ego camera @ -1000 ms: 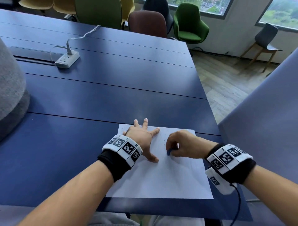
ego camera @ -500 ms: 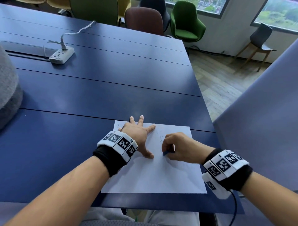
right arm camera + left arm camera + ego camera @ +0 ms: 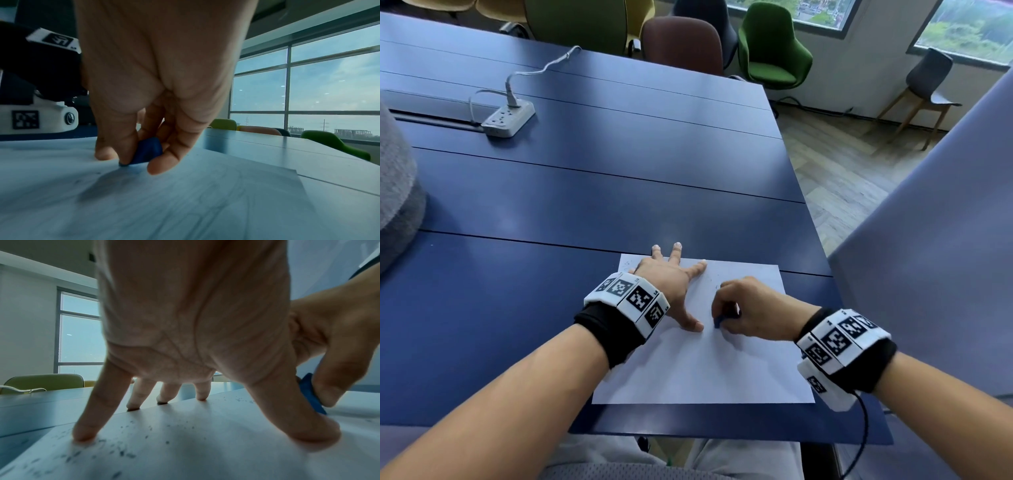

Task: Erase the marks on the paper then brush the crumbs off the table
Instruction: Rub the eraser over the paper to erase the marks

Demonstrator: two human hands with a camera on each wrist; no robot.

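Observation:
A white sheet of paper (image 3: 698,370) lies on the dark blue table (image 3: 592,178) near its front edge. My left hand (image 3: 674,277) presses flat on the sheet's upper left part with fingers spread. My right hand (image 3: 746,308) pinches a small blue eraser (image 3: 718,322) and holds its tip on the paper beside the left thumb. In the left wrist view the spread fingers (image 3: 86,431) rest on the paper among dark eraser crumbs (image 3: 123,451), and the eraser (image 3: 310,394) shows at the right. In the right wrist view the eraser (image 3: 147,152) sits between thumb and fingertips, touching the paper (image 3: 185,203).
A white power strip (image 3: 508,118) with its cable lies at the far left of the table. A grey cushioned shape (image 3: 397,192) sits at the left edge. Green, brown and dark chairs (image 3: 774,48) stand beyond the far edge. A grey panel (image 3: 935,246) rises at the right.
My right hand with the eraser has slid left and toward me on the paper, closer to the left thumb. The left hand keeps pressing the sheet.

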